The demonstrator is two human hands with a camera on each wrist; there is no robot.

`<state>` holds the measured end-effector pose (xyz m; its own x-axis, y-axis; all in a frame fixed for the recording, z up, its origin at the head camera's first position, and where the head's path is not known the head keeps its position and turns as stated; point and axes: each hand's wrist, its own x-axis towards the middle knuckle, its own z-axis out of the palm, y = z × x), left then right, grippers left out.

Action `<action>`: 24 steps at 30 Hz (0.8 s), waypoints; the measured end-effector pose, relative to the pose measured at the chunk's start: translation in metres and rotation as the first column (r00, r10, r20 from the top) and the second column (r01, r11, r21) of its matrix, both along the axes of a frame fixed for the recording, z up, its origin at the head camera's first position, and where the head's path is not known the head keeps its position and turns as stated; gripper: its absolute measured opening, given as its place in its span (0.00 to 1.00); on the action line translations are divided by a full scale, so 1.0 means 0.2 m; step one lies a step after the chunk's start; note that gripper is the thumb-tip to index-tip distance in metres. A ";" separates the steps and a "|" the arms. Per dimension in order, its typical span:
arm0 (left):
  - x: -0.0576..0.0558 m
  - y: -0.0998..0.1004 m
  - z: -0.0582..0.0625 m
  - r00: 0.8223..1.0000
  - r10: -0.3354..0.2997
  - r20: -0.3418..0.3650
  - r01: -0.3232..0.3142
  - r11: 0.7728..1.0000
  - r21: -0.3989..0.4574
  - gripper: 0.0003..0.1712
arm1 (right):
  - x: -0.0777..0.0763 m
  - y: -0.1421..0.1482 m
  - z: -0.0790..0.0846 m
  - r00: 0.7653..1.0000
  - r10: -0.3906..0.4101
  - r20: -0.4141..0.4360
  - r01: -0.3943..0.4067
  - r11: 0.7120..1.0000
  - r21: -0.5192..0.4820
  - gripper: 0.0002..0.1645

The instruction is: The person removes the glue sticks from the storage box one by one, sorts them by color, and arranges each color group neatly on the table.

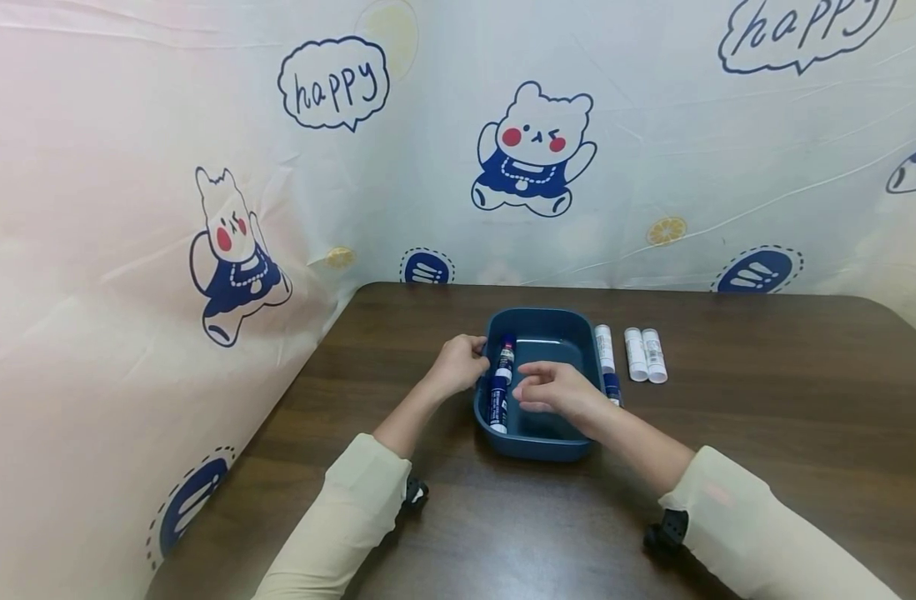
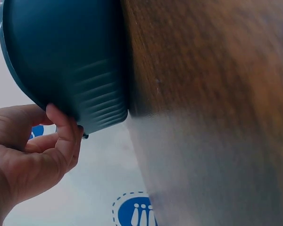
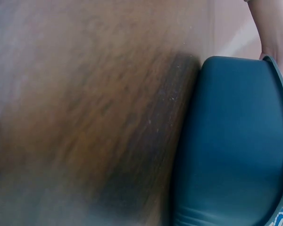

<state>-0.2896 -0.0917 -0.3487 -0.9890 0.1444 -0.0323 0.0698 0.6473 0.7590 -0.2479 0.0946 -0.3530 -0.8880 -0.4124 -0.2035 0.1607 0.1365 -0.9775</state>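
Bin (image 1: 540,450) sits on the worktop (image 1: 548,533), L hand (image 1: 458,367) pinching its L rim; R hand (image 1: 558,390) is over the bin's inside, fingers loosely bent w/ gaps btwn them, nothing seen in its grip. Two blue sticks (image 1: 498,404) lie in the bin along its L wall, one beyond the other. Just R of the bin: a white stick (image 1: 604,350) w/ a blue part (image 1: 612,387) at its near end; R wrist covers some, so can't tell if it's one pc or two. Farther R of the bin, two white tubes (image 1: 654,356) lie side by side. Bin's prob. stiff plastic, light, a bit slick; best held by the rim, which gives an edge to hook, e.g. one hand per side. Sticks look hard, light, smooth, apt to roll; prob. best pinched mid-body, fingers across, not by the end caps. Neither looks esp. fragile. Worktop is dark brown, wood-look, w/ a glare patch on the near side of the bin; smooth, so bin may slide if pushed. Beyond the bin hangs a pale sheet (image 1: 442,167) w/ cartoon bears & "happy" bubbles, wrinkled in places.
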 end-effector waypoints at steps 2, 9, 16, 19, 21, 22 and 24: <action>0.00 0.00 0.00 1.000 0.002 0.009 -0.003 1.000 0.007 0.26 | 0.00 -0.01 -0.01 1.000 0.004 -0.001 -0.004 1.000 0.028 0.32; 0.00 0.00 0.00 1.000 -0.004 0.005 0.004 1.000 -0.001 0.26 | -0.01 -0.05 -0.02 0.999 0.051 -0.002 -0.051 0.995 0.083 0.34; 0.00 0.00 0.00 1.000 -0.022 -0.002 0.022 1.000 0.000 0.26 | -0.02 -0.07 -0.03 0.997 0.066 0.036 -0.070 0.992 0.103 0.34; 0.00 0.00 0.00 1.000 -0.025 0.001 0.025 1.000 0.004 0.26 | -0.02 -0.08 -0.03 0.997 0.066 0.046 -0.071 0.991 0.115 0.34; 0.00 -0.01 0.00 1.000 -0.024 0.004 0.024 1.000 0.002 0.26 | -0.02 -0.08 -0.03 0.996 0.081 0.043 -0.086 0.988 0.127 0.36; 0.00 -0.01 0.00 1.000 -0.024 0.004 0.024 1.000 0.002 0.26 | -0.03 -0.08 -0.03 0.995 0.088 0.041 -0.093 0.987 0.132 0.36; 0.00 -0.01 0.00 1.000 -0.024 0.006 0.024 1.000 0.000 0.26 | -0.03 -0.08 -0.03 0.994 0.100 0.035 -0.104 0.984 0.144 0.38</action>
<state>-0.2902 -0.0931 -0.3481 -0.9851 0.1678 -0.0382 0.0804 0.6452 0.7597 -0.2538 0.0778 -0.3597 -0.8363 -0.4644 -0.2914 0.1649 0.2939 -0.9415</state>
